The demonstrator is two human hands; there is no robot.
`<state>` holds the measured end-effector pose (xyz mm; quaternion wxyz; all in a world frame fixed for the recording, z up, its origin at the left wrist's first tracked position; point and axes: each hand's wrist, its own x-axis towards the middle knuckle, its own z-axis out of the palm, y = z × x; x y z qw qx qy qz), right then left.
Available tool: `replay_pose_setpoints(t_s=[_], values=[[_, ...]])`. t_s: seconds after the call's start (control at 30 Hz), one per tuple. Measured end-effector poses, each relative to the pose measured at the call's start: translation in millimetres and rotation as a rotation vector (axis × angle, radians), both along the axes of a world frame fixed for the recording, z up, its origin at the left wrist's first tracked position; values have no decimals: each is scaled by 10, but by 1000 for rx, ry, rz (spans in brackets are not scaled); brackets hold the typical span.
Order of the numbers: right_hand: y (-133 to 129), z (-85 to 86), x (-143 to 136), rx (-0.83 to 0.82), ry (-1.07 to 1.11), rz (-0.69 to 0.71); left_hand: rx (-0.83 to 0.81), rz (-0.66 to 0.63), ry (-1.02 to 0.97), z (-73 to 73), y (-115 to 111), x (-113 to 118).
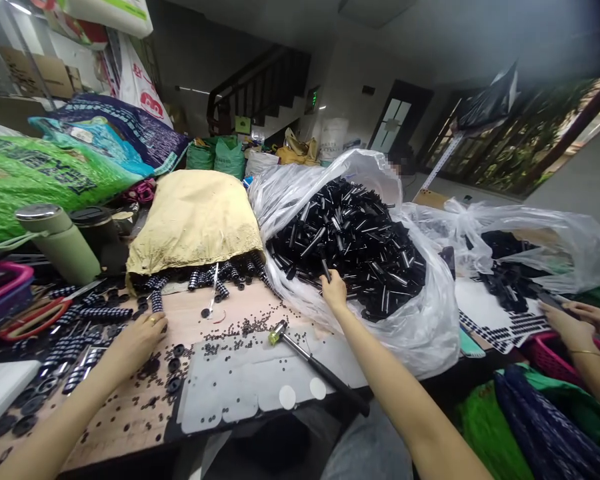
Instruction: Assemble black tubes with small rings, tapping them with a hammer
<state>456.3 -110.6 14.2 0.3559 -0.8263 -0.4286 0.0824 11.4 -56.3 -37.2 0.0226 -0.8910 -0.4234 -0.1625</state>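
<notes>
My right hand (334,291) is at the near left edge of a pile of black plastic tubes (380,247) in a large clear bag (430,320). Its fingers are closed round one black tube (325,263), which points up and away. On the left, my left hand (147,335) rests low over the table (125,413), fingers curled down around a black ribbed piece (157,301) that sticks up beyond them. More ribbed pieces (105,313) lie beside it. A hammer (320,367) with a yellow-green tip lies between my arms, among tiny black rings (245,327).
A yellow sack (195,213) stands behind the table, with a green flask (63,243) and red-handled scissors (35,319) at left. Another person's hands (570,327) work at far right beside a pink basket (545,357).
</notes>
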Motion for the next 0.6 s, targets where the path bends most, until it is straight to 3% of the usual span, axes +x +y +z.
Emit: replay_pose_setpoints(t_s=[0.1,0.17,0.23,0.33,0.43,0.6], values=[[-208,65,-290,41,117,225,4,32,-99,145,-94,211],[-354,93,-517,11,205,390,-110,112,-310,264,-238,457],[-472,122,-724,-54,274,546,-346,178,-593,374,-440,763],[-557,157,-979,-138,444,749,-736,79,-943,484,-776,1220],[-572,131,-1220,-112,627,796,-968,62,-1170,534,-1024,1524],[-712,51,-1507,-83,686,786,-1040,195,-1382,558,-1102,1621]])
